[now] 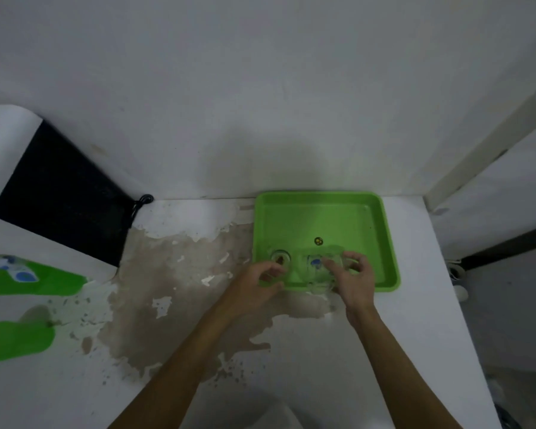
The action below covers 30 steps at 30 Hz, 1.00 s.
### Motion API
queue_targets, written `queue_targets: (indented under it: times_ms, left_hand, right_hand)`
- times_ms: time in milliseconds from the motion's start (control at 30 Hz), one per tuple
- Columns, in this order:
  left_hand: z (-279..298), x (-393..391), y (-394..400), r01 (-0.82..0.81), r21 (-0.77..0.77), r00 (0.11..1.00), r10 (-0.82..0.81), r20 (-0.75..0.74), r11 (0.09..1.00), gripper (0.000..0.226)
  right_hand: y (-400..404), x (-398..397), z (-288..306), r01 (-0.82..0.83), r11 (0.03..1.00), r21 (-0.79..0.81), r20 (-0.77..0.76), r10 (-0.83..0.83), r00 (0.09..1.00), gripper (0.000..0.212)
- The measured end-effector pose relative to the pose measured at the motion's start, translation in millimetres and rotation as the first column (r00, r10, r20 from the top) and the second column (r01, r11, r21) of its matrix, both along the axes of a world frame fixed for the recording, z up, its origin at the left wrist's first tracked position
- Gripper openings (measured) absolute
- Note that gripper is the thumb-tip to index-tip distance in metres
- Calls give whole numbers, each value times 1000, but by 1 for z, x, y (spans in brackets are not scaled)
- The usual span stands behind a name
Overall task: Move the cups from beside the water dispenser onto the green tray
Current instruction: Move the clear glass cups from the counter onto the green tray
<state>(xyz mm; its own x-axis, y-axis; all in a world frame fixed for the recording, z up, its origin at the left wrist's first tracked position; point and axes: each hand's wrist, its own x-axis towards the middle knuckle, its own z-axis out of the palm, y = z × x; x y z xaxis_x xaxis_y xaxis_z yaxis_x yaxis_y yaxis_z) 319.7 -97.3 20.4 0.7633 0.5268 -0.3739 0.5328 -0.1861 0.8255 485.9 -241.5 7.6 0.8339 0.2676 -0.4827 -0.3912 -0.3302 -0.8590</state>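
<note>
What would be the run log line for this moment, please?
left hand: on clear cup | right hand: on second clear cup | both cups: over green tray near edge

No legible text anywhere; small round sticker (318,241) on square green plastic tray (384,243) (too blurred).

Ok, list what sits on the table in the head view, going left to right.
Water dispenser → black panel → peeled patch of tabletop → left hand → clear cup → second clear cup → right hand, both cups on the green tray.
</note>
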Motion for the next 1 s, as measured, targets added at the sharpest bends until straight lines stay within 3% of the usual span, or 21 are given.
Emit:
queue_targets:
  times_ms: [133,300,767,1000]
  left_hand:
    - [-6,3,7,-28,-21,1000,28,-9,999,35]
    - [-13,5,14,-46,-59,999,45,-20,997,27]
    - [-24,-1,22,-49,-77,998,46,-31,996,27]
    - [-20,-12,21,-64,-70,998,64,-9,995,28]
  right_hand:
    - [11,9,-10,-140,975,-174,316,190,930,52]
    - [22,11,-25,-201,921,-334,464,347,815,58]
    - [32,11,-43,-230,765,-601,545,603,583,61]
    - [30,4,-32,-185,784,-592,601,583,547,52]
